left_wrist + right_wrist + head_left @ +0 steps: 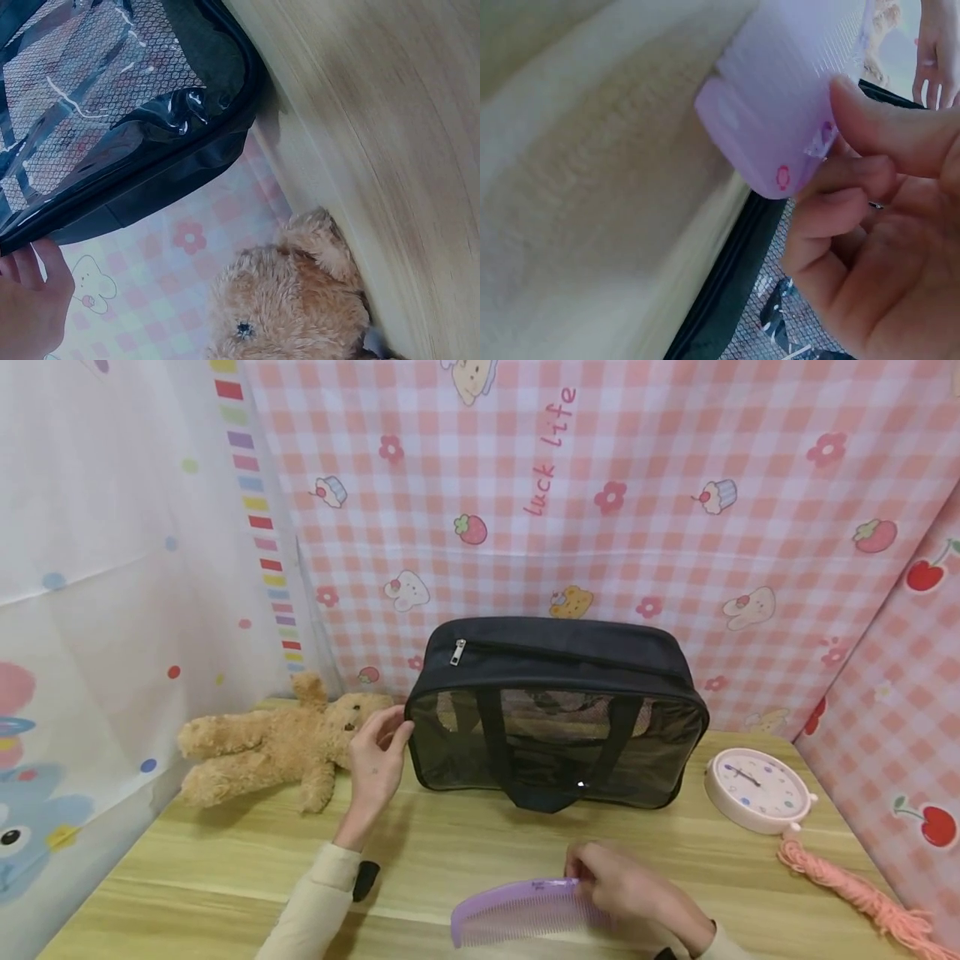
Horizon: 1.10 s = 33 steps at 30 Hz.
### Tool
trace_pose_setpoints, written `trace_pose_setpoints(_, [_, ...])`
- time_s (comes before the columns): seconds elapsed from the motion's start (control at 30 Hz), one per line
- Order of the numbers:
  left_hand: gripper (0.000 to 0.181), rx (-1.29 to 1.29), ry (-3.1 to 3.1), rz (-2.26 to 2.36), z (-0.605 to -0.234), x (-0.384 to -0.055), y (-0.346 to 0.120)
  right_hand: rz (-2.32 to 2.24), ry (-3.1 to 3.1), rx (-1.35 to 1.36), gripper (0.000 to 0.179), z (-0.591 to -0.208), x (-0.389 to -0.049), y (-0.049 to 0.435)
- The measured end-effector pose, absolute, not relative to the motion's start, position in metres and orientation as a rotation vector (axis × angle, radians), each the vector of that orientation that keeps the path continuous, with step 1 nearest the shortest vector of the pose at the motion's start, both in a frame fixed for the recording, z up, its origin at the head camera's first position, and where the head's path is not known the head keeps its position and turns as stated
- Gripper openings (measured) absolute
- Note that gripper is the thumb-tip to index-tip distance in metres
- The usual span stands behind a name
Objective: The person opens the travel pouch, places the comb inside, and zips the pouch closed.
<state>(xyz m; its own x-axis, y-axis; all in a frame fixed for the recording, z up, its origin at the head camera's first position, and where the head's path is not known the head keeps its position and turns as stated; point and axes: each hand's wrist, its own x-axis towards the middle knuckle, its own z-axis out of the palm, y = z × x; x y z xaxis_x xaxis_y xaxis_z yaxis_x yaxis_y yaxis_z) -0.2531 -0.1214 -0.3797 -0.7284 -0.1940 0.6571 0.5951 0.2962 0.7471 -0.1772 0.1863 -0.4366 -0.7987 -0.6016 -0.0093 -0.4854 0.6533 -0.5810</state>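
Observation:
A black bag (555, 664) with a clear front panel, dark handles and a zip along its top stands upright on the table. My left hand (380, 757) touches the bag's left edge, its fingertips partly hidden at the dark piping in the left wrist view. A purple comb (517, 906) is in my right hand (618, 885), which pinches one end between thumb and fingers in front of the bag. Its teeth point down toward the tabletop in the head view. Beside my left hand lies a tan teddy bear (288, 752).
On the wooden table (420, 860), a pale pink round clock (759, 789) lies right of the bag. A bundle of pink cord (855, 893) lies near the right edge. A pink checked cloth (525, 552) hangs right behind the bag; more printed cloths hang at both sides.

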Motion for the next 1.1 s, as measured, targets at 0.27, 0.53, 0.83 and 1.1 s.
trace_pose_setpoints(0.27, [0.019,-0.355,-1.903,-1.514,-0.378,-0.253,-0.120,-1.010,2.722,-1.011,0.026,-0.422,-0.183,0.188])
trace_pose_setpoints(0.53, [0.019,-0.338,-1.908,-1.518,-0.378,-0.252,-0.121,-1.164,2.837,-1.083,0.020,-0.403,-0.184,0.191])
trace_pose_setpoints(0.83, [0.019,-0.338,-1.913,-1.487,-0.379,-0.252,-0.121,-1.390,2.963,-1.100,0.024,-0.374,-0.182,0.198])
trace_pose_setpoints(1.1, [0.018,-0.352,-1.899,-1.472,-0.381,-0.253,-0.119,-1.408,3.050,-1.177,0.025,-0.338,-0.185,0.207])
